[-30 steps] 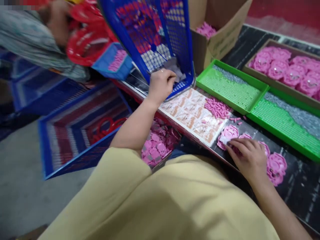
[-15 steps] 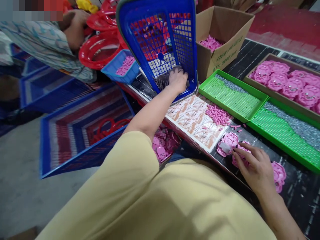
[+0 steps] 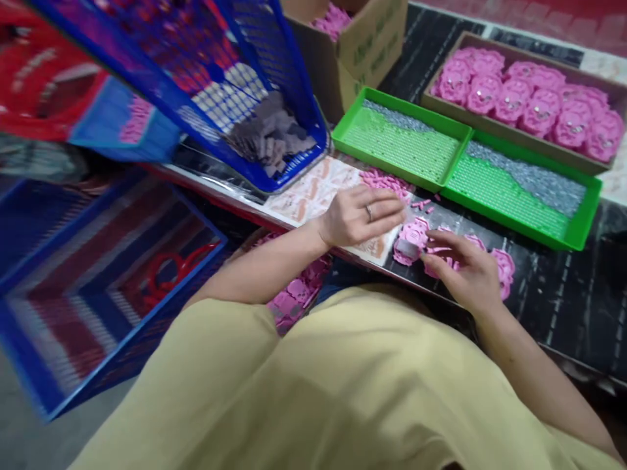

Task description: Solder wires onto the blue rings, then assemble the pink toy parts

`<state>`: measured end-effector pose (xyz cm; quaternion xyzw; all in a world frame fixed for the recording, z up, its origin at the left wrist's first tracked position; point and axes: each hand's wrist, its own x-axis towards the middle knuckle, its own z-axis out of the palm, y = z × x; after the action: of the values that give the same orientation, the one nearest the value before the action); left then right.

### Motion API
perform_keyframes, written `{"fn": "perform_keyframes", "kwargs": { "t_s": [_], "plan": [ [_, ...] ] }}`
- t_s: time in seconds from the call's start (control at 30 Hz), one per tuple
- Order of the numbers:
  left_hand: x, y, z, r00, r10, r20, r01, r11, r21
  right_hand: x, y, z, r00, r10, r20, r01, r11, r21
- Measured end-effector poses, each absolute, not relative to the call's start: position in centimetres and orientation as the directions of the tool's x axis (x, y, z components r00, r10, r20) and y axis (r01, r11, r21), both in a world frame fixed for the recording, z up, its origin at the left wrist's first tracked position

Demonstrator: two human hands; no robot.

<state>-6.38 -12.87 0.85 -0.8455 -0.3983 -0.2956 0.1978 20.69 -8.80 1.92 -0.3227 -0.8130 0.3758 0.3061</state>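
Note:
My left hand point(image 3: 360, 215), with a ring on one finger, reaches across the printed sheet point(image 3: 298, 196). Its fingers are pressed together, and something thin and pale seems to be at the tips, too blurred to name. Just beyond them lies a pink plastic casing point(image 3: 413, 245) with a grey flat piece on it. My right hand point(image 3: 463, 267) is at that casing's right edge, thumb and forefinger apart. Under and behind this hand sit more pink casings, partly hidden; one pink casing point(image 3: 504, 271) shows at its right. Small pink pegs point(image 3: 385, 183) lie in a heap beyond my left hand.
A blue basket point(image 3: 294, 78) holding grey pieces point(image 3: 277, 134) leans at the left. Two green trays point(image 3: 450, 189) hold small metal parts. Behind stand a carton of pink casings point(image 3: 600, 163) and a taller carton point(image 3: 377, 52). Large blue crates point(image 3: 117, 352) are at lower left.
My left hand has come out of the blue basket and moved right to the pink casings. My right hand stays by the casings. The view has swung to the right.

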Motion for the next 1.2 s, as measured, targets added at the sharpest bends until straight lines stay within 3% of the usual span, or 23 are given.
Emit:
{"fn": "perform_keyframes", "kwargs": {
  "t_s": [0.07, 0.13, 0.27, 0.43, 0.53, 0.63, 0.73, 0.83, 0.93, 1.03, 1.1, 1.2],
  "plan": [
    [-3.1, -13.1, 0.3, 0.548, 0.440, 0.712, 0.711, -0.693, -0.119, 20.7, -9.2, 2.0, -0.556, 0.804, 0.209, 0.238, 0.396, -0.887],
    [-0.9, -13.1, -0.4, 0.495, 0.382, 0.780, 0.666, -0.744, -0.058, 21.2, -9.4, 2.0, -0.526, 0.815, 0.244, 0.214, 0.404, -0.889],
    [1.4, -13.0, -1.8, 0.393, 0.410, 0.823, 0.580, -0.805, 0.125, 22.9, -9.6, 2.1, -0.524, 0.799, 0.294, 0.298, 0.496, -0.816],
    [3.3, -12.6, -2.2, 0.412, 0.406, 0.815, 0.589, -0.801, 0.101, 23.5, -10.4, 2.2, -0.550, 0.797, 0.251, 0.292, 0.465, -0.836],
    [3.7, -12.2, -1.8, 0.360, 0.554, 0.751, 0.670, -0.714, 0.205, 23.7, -10.0, 2.0, -0.505, 0.834, 0.222, 0.287, 0.405, -0.868],
    [2.9, -12.6, -1.2, 0.211, 0.766, 0.607, 0.788, -0.501, 0.359, 25.2, -8.9, 1.9, -0.382, 0.862, 0.334, 0.358, 0.472, -0.806],
    [1.3, -14.2, -1.1, 0.134, 0.836, 0.533, 0.795, -0.411, 0.445, 27.8, -8.7, 2.4, -0.296, 0.870, 0.395, 0.411, 0.489, -0.769],
    [-0.2, -16.4, -1.7, 0.137, 0.822, 0.553, 0.778, -0.435, 0.454, 30.5, -9.8, 3.3, -0.468, 0.853, 0.232, 0.383, 0.432, -0.816],
    [-1.0, -18.6, -2.4, 0.091, 0.843, 0.531, 0.805, -0.376, 0.459, 32.4, -11.4, 2.9, -0.742, 0.669, -0.055, 0.383, 0.355, -0.853],
    [-1.4, -20.5, -2.7, 0.044, 0.851, 0.524, 0.824, -0.327, 0.463, 33.1, -12.8, -0.5, -0.797, 0.541, -0.268, 0.500, 0.343, -0.795],
    [-1.5, -21.8, -2.9, 0.036, 0.847, 0.530, 0.839, -0.314, 0.445, 32.9, -13.8, -3.6, -0.765, 0.558, -0.322, 0.581, 0.380, -0.720],
    [-1.9, -23.4, -3.0, 0.009, 0.849, 0.528, 0.879, -0.259, 0.401, 32.2, -15.2, -6.8, -0.757, 0.588, -0.284, 0.598, 0.448, -0.665]
  ]
}}
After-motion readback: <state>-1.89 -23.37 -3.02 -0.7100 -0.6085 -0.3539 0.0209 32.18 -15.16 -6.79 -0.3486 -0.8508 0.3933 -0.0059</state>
